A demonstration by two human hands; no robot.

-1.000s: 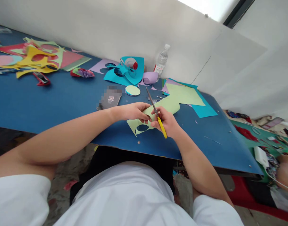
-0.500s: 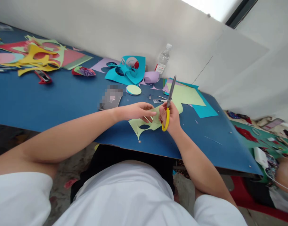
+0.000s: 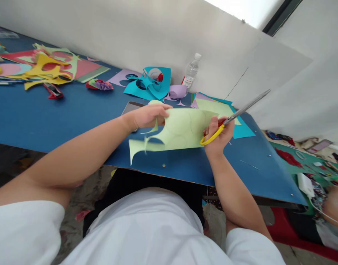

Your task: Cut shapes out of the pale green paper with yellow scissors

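Both hands (image 3: 146, 116) hold green paper (image 3: 180, 132) above the table edge (image 3: 185, 178).

Bright daylight, motion-blurred paper (image 3: 182, 130), warped edges.

I see the green paper (image 3: 182, 130) covering my right hand's (image 3: 217, 138) fingertips and blurring at its lower-left corner. My left hand (image 3: 145, 115) hides part of the phone (image 3: 131, 108).

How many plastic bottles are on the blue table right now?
1. The one plastic bottle stands upright at the back of the blue table against the white wall, just right of the teal paper scraps. More could be hidden under the paper piles.
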